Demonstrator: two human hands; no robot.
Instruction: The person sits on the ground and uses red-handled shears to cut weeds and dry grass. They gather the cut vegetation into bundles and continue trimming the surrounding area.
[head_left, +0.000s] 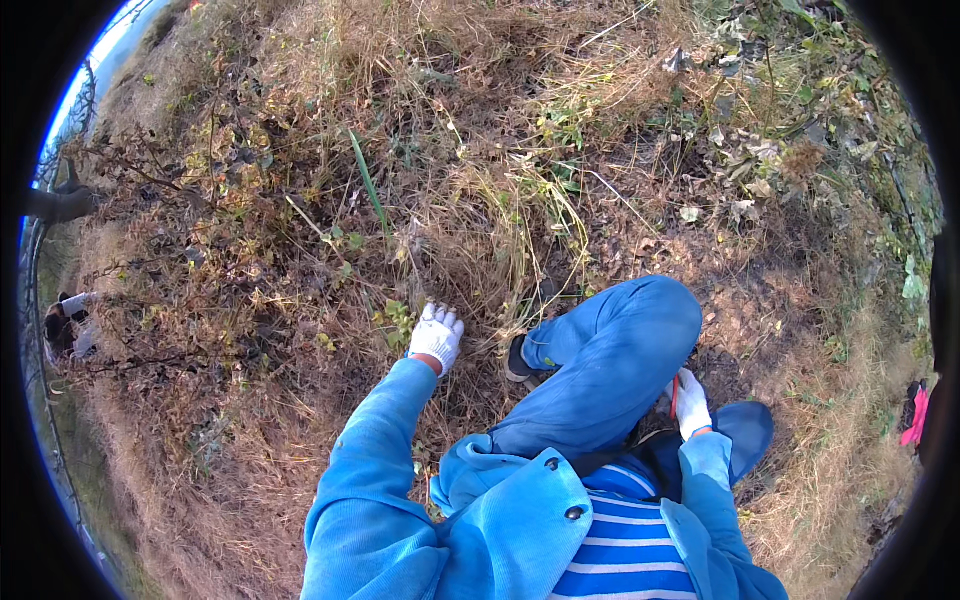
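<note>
My left hand (437, 335), in a white knit glove, reaches down to the dry grass (480, 300) left of my bent knee. Right beside its fingers is a yellow-green cluster (400, 321), either small grapes or leaves; whether the fingers grip it or any stems is hidden. Low between my legs, my right hand (691, 409), gloved in white too, is closed around a red-handled tool (674, 396). Most of that tool is covered by the hand and my leg, so its kind does not show.
My blue-trousered knee (645, 322) juts out between both hands. A thick woody trunk (64, 204) and a blurred white-and-dark shape (71, 326) sit at the left edge. Leafy vines (757, 165) grow at upper right; something pink (915, 416) shows at the right rim.
</note>
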